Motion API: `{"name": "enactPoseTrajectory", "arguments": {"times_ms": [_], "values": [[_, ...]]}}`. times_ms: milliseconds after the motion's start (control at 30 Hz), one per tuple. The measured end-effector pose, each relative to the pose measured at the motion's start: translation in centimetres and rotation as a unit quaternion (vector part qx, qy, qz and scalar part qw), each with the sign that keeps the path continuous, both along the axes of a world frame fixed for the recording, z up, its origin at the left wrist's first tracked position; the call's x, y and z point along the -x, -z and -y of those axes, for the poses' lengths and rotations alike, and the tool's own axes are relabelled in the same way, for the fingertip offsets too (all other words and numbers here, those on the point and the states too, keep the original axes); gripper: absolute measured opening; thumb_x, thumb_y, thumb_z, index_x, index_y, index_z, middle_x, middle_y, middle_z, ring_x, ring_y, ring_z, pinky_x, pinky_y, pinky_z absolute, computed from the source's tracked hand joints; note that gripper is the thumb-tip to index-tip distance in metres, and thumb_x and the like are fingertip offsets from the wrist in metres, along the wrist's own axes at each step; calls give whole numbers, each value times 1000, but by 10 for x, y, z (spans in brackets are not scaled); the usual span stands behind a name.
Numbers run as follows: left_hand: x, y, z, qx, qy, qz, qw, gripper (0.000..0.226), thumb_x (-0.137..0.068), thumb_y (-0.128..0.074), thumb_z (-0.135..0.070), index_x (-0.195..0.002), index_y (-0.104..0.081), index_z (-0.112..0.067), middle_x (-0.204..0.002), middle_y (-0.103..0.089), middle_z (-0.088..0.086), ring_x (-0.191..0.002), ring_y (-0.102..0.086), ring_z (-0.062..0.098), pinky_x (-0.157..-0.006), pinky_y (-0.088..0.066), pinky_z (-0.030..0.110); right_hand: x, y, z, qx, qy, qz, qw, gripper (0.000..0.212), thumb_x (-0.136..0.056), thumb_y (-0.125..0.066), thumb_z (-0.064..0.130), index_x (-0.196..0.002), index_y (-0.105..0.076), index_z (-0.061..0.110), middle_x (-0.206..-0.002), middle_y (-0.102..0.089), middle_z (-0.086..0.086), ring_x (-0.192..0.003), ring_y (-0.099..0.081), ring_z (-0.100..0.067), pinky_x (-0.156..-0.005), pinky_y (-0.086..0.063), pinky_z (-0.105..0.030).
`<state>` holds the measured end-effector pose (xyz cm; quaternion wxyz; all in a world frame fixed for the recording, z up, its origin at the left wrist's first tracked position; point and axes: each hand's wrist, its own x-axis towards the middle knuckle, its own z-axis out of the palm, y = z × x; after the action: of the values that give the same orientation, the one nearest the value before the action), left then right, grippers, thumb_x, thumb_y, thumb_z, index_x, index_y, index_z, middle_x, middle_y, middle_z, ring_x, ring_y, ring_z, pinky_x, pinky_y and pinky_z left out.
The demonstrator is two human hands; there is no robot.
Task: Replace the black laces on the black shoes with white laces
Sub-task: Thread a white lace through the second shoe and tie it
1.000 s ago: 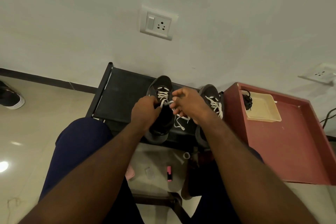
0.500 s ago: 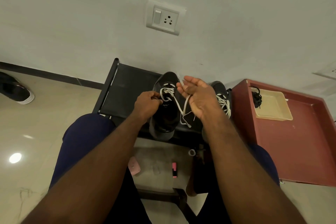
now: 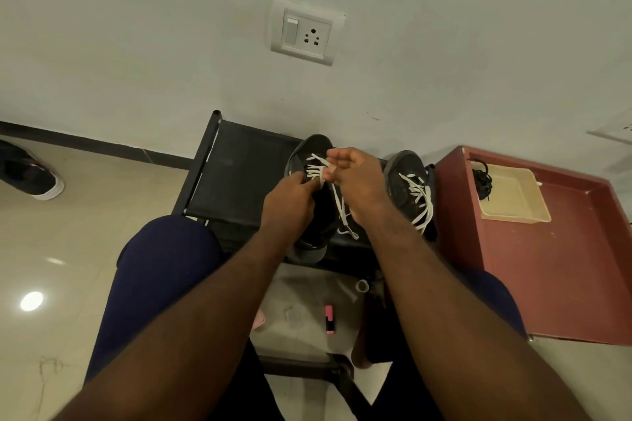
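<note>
Head view: the right hand (image 3: 359, 178), open-palmed a moment earlier, had closed to pinch the white lace (image 3: 337, 203) above the left-side black shoe (image 3: 309, 150) on the black stool (image 3: 239, 174). The left hand (image 3: 289, 196) pinched the lace too, probably tightening the final rows.

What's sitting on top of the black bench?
The left shoe and right shoe, both black with white laces. The left hand and right hand cover the left shoe's middle, so how far its lacing goes is hidden.

- A black bench (image 3: 239, 174) holds a black shoe (image 3: 316, 143) beside a second black shoe (image 3: 403, 174).
- A red table (image 3: 564, 267) holds a cream tray (image 3: 513, 195).
- The floor (image 3: 85, 232) bears a white-soled sneaker (image 3: 30, 174).
</note>
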<state>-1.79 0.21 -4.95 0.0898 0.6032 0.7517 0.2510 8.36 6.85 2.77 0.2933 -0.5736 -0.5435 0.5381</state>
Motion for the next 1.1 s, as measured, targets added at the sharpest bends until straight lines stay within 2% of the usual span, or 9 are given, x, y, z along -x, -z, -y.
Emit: {"name": "enactPoseTrajectory", "arguments": {"times_ms": [100, 233, 333, 467, 567, 700, 800, 933, 1100], "values": [[2, 4, -3, 6, -5, 32, 999, 21, -94, -53, -25, -103, -72, -18, -96, -61, 4, -83, -56, 23, -60, -37, 30, 6, 14, 2, -11, -58, 38, 998, 27, -87, -60, -12, -100, -69, 10, -88, -71, -7, -83, -70, -18, -77, -60, -26], [1, 7, -4, 15, 36, 16, 999, 21, -93, -57, -26, -107, -72, -22, -108, -63, 1, -97, -57, 22, -67, -49, 35, 4, 28, -4, -68, -128, 154, 977, 20, -93, -60, 1, -106, -72, 9, -98, -73, -9, -88, -69, -20, -84, -59, -35], [2, 2, -1, 4, -39, 123, 992, 11, -91, -62, -21, -99, -69, -18, -95, -65, 1, -85, -60, 19, -72, -52, 37, 1, 32, -1, -103, -157, 222, 957, 14, -93, -62, 8, -99, -74, 10, -96, -73, -8, -89, -69, -22, -86, -58, -42], [11, 0, -5, 37, -145, 312, 938, 19, -82, -73, -15, -98, -63, -15, -89, -66, -3, -84, -64, 14, -82, -55, 36, -3, 39, 14, -116, -105, 233, 960, 11, -91, -64, 12, -87, -75, 10, -81, -72, -5, -76, -68, -19, -77, -59, -43], [19, -1, -6, 61, -113, 333, 934, 19, -84, -72, -15, -102, -70, -13, -95, -71, -1, -88, -66, 12, -87, -56, 36, -1, 45, 28, -162, -83, 259, 948, 10, -90, -65, 19, -85, -73, 14, -84, -70, 0, -77, -64, -13, -77, -57, -37], [21, -4, -4, 77, -51, 347, 933, 14, -88, -69, -16, -103, -69, -15, -94, -70, -1, -87, -66, 10, -85, -56, 33, 6, 35, 35, -252, -28, 127, 959, 8, -93, -60, 15, -100, -66, 14, -100, -67, 3, -89, -62, -8, -81, -51, -22], [20, -5, -3, 62, -34, 332, 941, 13, -90, -66, -14, -103, -69, -12, -96, -71, 2, -89, -67, 14, -85, -56, 34, 11, 28, 28, -200, -120, 141, 962, 10, -98, -54, 14, -105, -61, 12, -97, -65, 3, -86, -61, -7, -75, -49, -18], [20, -5, -4, 80, -59, 367, 925, 23, -90, -67, -14, -113, -70, -11, -105, -71, 0, -98, -66, 12, -89, -54, 29, 3, 34, 20, -149, -105, 202, 962, 8, -97, -53, 15, -95, -60, 12, -89, -67, -2, -80, -62, -14, -70, -51, -29], [22, -5, -6, 72, -115, 428, 894, 23, -88, -67, -4, -110, -71, -7, -97, -71, 2, -84, -66, 5, -74, -54, 16, 4, 47, 29, -109, -148, 314, 931, 16, -92, -55, 16, -77, -59, 10, -89, -69, -8, -87, -65, -27, -74, -49, -33]]}}
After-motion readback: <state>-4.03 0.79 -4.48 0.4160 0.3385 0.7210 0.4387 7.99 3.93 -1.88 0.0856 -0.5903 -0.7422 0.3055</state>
